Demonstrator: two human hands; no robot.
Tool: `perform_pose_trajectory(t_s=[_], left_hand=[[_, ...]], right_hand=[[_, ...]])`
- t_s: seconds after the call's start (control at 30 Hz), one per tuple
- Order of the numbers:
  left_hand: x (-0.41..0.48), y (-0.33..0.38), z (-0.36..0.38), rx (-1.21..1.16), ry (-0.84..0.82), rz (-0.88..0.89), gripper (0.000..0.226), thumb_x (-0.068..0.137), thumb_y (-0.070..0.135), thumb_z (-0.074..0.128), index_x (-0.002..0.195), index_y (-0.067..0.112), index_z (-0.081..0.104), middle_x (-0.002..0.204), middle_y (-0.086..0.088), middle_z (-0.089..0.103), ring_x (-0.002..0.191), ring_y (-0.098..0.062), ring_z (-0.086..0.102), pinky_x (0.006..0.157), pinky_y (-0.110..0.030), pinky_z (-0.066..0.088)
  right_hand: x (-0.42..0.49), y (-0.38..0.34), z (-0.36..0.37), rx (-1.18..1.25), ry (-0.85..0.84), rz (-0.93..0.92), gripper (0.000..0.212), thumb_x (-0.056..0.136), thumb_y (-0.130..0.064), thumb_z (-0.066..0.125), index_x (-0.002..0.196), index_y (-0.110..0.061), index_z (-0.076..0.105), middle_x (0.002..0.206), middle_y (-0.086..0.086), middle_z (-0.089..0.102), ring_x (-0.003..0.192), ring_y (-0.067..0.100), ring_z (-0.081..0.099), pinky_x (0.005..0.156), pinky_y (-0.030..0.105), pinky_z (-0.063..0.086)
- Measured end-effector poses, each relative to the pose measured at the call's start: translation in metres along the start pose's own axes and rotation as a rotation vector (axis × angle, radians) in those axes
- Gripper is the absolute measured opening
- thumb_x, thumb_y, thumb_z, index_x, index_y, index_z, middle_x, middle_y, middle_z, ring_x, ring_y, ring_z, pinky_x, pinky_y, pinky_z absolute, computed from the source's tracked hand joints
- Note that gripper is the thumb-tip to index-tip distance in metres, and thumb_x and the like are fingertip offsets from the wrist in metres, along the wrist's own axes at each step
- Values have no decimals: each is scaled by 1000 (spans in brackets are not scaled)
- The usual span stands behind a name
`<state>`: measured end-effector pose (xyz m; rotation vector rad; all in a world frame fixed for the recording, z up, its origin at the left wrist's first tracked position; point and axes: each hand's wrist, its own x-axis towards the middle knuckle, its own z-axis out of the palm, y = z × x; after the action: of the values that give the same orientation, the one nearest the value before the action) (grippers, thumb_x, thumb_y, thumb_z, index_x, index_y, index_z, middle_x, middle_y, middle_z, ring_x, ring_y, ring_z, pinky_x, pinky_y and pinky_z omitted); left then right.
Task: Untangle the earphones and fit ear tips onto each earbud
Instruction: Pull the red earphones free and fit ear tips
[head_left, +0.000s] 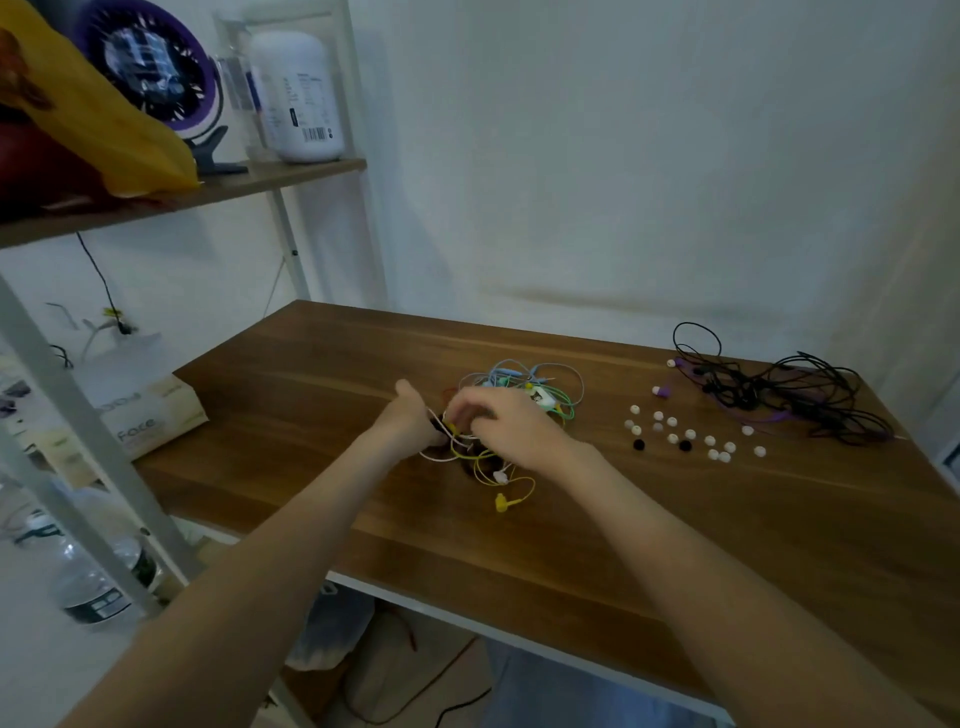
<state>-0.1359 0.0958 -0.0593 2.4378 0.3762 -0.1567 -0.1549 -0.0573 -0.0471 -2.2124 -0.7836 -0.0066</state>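
A tangle of coloured earphones (524, 387) in blue, green, yellow and white lies mid-table on the wooden desk (311, 384). My left hand (413, 415) and my right hand (506, 423) meet over its near side, fingers curled into the white and yellow cords. A yellow earbud (501, 503) and a white earbud (501, 476) trail toward me. Several loose white ear tips and two black ones (685, 436) are scattered to the right. Farther right lies a black and purple earphone tangle (779, 395).
A white-framed shelf stands at left with a purple fan (150, 67), a white bottle (298, 93) and a yellow bag (88, 114). A tissue box (140, 410) sits beside the desk's left edge. The wall runs close behind the desk.
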Motion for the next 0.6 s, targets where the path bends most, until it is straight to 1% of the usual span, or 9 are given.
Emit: perform_pose_trajectory(t_s=[0.07,0.1,0.17,0.23,0.33,0.4,0.47,0.53,0.6], left_hand=[[2,3,5,-54,67,-65,52,98,13,47,139,-7,22,116,-23,57,107,-34,57,83,-39,47],[3,3,5,-38,82,-82,47,98,10,44,138,-6,24,106,-20,58,100,-32,57,76,-38,48],[6,1,4,17,82,-64,63,93,6,56,140,-3,17,84,-11,52,78,-23,55,55,-30,43],[11,-2,1,57,56,-36,75,89,4,61,143,-1,10,81,-9,50,68,-19,53,50,-28,40],[11,-4,-7,48,23,-20,81,88,6,64,144,-1,7,87,-11,53,71,-19,54,50,-27,41],[12,-3,-16,3,-24,1,84,87,11,67,145,0,8,99,-15,56,79,-21,58,51,-26,41],[12,0,-25,-43,-106,35,63,86,14,67,134,2,28,106,-18,57,85,-24,57,60,-31,46],[8,5,-35,-141,-198,57,19,89,9,59,106,4,54,94,-13,59,76,-19,52,65,-29,45],[1,12,-45,-367,-342,16,13,90,1,55,93,2,67,92,-9,61,70,-12,49,60,-20,41]], right_hand=[[4,2,8,-123,-102,-30,25,86,-6,48,96,-16,69,87,0,66,85,19,59,89,39,46],[6,3,10,-237,-168,-30,23,89,-11,48,98,-18,69,87,-2,63,89,16,54,95,38,38],[9,6,11,-457,-239,4,24,94,-21,45,107,-22,66,99,-2,60,106,16,43,100,39,22],[11,10,8,-542,-218,58,30,95,-24,45,122,-24,59,120,0,58,123,20,37,103,42,17],[14,17,4,-614,-176,110,48,95,-25,45,143,-25,38,144,0,43,135,23,28,110,44,12],[15,21,3,-618,-142,147,53,97,-25,43,147,-23,29,149,0,37,137,23,25,111,43,11],[16,24,1,-588,-92,179,51,98,-25,41,147,-21,28,148,1,38,137,22,25,111,42,11],[17,24,-1,-521,-14,199,49,96,-24,45,144,-19,32,145,2,40,137,22,26,111,41,11],[17,22,-4,-428,134,207,51,91,-23,53,138,-18,35,139,3,43,134,22,27,111,40,11]])
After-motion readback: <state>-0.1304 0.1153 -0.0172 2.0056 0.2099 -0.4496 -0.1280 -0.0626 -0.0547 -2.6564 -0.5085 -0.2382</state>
